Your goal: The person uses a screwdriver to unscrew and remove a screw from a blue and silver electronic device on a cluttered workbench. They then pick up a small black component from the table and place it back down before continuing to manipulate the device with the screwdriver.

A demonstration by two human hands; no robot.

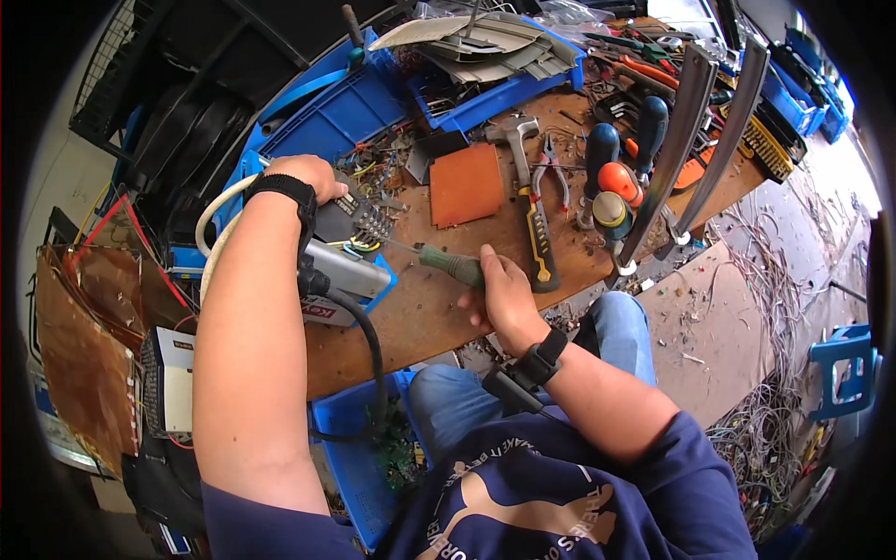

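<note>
At the left of the bench, my left hand point(306, 177) is closed on a dark grey block point(347, 218) with rows of small metal contacts. Most of its fingers are hidden behind the thumb side. My right hand point(506, 297) grips the green handle of a screwdriver point(450, 265), whose thin shaft points left to the block's lower end. Whether the tip touches it, I cannot tell. Just below the block stands a silver metal case point(347, 271) with blue edges, and yellow wires point(360, 246) lie between them.
An orange-brown square pad point(466, 185), a hammer point(539, 233) and pliers point(551, 175) lie beyond my right hand. Upright screwdrivers and metal bars point(674, 154) stand right. Blue bins point(331, 121) line the back; another blue bin point(341, 467) with circuit boards sits by my legs. A black cable point(373, 350) hangs in front.
</note>
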